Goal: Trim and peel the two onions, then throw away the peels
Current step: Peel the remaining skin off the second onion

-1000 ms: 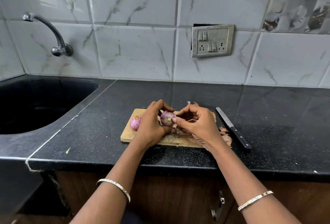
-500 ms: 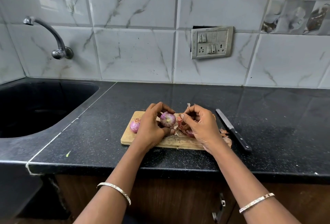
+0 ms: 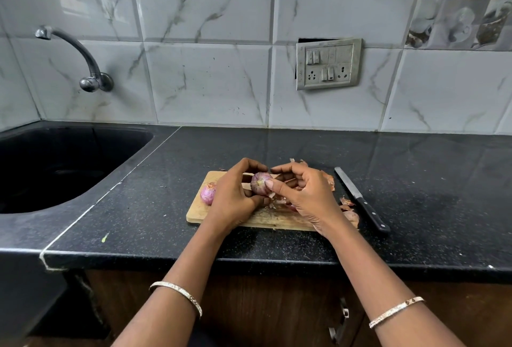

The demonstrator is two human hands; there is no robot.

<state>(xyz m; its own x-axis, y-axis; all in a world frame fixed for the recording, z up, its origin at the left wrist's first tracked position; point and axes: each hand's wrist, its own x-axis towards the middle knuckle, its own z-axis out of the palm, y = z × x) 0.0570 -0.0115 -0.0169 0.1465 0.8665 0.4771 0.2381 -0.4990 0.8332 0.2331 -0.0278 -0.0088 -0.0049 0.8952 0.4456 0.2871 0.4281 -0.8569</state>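
onion is held just above the middle of the board, clamped between both hands. left hand grips it from the left, fingers curled over the top and thumb underneath. right hand comes in from the right with its thumb laid on the onion's right face and fingers curled above. cannot tell whether it also pinches a strip of skin. the hands are together and nearly touch over the onion.

a trimmed end with a pale core faces the camera, so the axis runs roughly front to back. purple skin shows around that end.

second onion lies on the board's left part, just beside the left hand and partly hidden by it.

peels are heaped on the board's right side under the right hand and spill off its right edge onto the counter.

knife lies on the counter right of the board, tip pointing away, black handle nearer, just beside the spilled peels.

further out: sink at left with a tap on the wall above, and a switch plate on the tiles. a bangle sits on each wrist.
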